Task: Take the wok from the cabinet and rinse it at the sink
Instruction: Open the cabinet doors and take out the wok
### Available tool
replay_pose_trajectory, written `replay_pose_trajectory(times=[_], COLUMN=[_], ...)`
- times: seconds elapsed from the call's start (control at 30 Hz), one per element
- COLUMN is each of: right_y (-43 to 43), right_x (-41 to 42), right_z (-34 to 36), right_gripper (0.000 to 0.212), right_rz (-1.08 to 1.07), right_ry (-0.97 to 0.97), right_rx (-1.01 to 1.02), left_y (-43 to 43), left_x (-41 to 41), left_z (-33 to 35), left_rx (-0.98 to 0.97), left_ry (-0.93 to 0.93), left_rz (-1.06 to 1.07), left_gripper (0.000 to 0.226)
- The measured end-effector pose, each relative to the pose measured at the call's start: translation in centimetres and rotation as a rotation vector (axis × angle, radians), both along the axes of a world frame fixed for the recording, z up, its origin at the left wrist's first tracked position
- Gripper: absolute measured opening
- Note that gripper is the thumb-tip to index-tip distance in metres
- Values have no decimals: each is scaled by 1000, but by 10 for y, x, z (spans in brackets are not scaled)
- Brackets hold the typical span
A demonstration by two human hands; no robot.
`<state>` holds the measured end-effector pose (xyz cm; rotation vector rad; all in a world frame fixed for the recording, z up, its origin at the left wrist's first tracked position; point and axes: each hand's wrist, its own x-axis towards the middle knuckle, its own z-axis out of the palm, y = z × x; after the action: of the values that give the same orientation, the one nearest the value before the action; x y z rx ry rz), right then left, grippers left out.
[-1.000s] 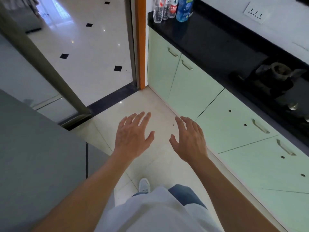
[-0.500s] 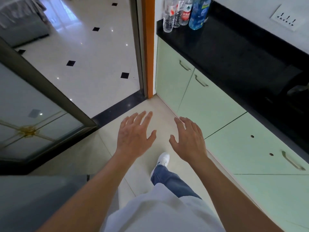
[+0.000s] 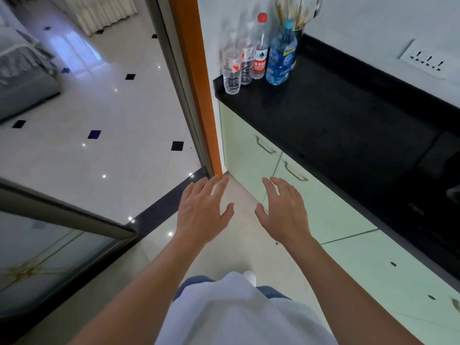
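Glossy black stone countertop (image 3: 336,115), matt pale-green cabinet doors (image 3: 331,215), clear plastic bottles (image 3: 232,68).

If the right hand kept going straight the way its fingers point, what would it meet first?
Probably the pale green cabinet door with the near handle; the right hand is open and points up along the cabinet front. Depth is unclear.

The view swings up and left: the bottles (image 3: 258,53) on the far end of the black bench (image 3: 336,120) now show in full, and the hob at the right has slipped out of frame. The pale green cabinet doors (image 3: 251,150) have drawn closer, and the white shoe (image 3: 249,277) is tucked back under the shirt.
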<state>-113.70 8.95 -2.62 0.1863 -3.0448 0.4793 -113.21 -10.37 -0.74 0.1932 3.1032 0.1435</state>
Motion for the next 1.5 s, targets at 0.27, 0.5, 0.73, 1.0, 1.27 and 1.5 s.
replay_pose_trajectory(times=[0.27, 0.5, 0.73, 1.0, 1.27, 1.5], right_y=[6, -1, -21, -23, -10, 3], right_x=[-60, -102, -130, -137, -156, -177], right_z=[-11, -21, -22, -55, -125, -173], right_gripper=[60, 61, 65, 68, 66, 71], right_rz=[-98, -316, -548, -711, -774, -819], right_ry=[-68, -121, -122, -157, -231, -236], right_rx=[27, 76, 104, 87, 35, 30], left_y=[13, -4, -27, -15, 32, 59], left_x=[-88, -176, -258, -304, -327, -338], left_z=[-8, -22, -32, -76, -147, -199], left_rx=[42, 41, -11, -12, -36, -9], left_ry=[-32, -86, -147, -244, -297, -255], left_rz=[-132, -321, -589, -732, -927, -985], left_gripper=[64, 68, 69, 67, 64, 68])
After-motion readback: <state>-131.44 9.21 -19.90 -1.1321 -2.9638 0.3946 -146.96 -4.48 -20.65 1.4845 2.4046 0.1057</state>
